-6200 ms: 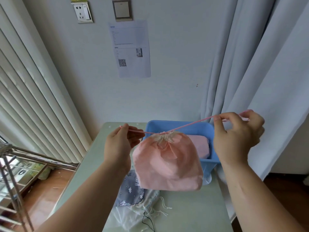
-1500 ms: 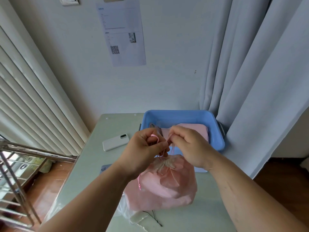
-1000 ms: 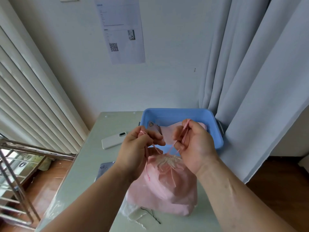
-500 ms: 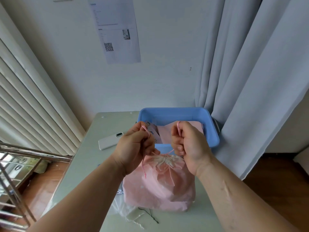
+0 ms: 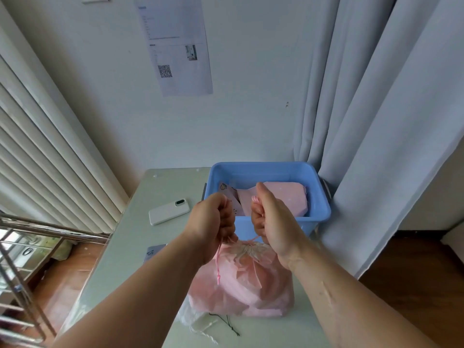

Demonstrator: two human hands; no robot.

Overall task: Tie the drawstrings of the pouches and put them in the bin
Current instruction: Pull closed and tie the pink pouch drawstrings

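Observation:
A pink drawstring pouch (image 5: 247, 285) sits on the pale table (image 5: 140, 247), its mouth gathered tight at the top. My left hand (image 5: 213, 229) grips one pink drawstring (image 5: 218, 267), whose loose end hangs down over the pouch. My right hand (image 5: 268, 217) grips the other pink string just above the gathered mouth. Both fists are close together over the pouch. Behind them stands the blue bin (image 5: 319, 212) with a pink pouch (image 5: 283, 197) inside.
A white phone (image 5: 168, 211) lies on the table to the left. Under the pink pouch lie clear and white pouches (image 5: 198, 322) with dark and white cords. Curtains hang at the right, blinds and a metal rack (image 5: 25, 247) at the left.
Over the last seconds the strings went from stretched wide apart to bunched in both fists over the pouch mouth. In the last half second my fists have drawn the strings tighter.

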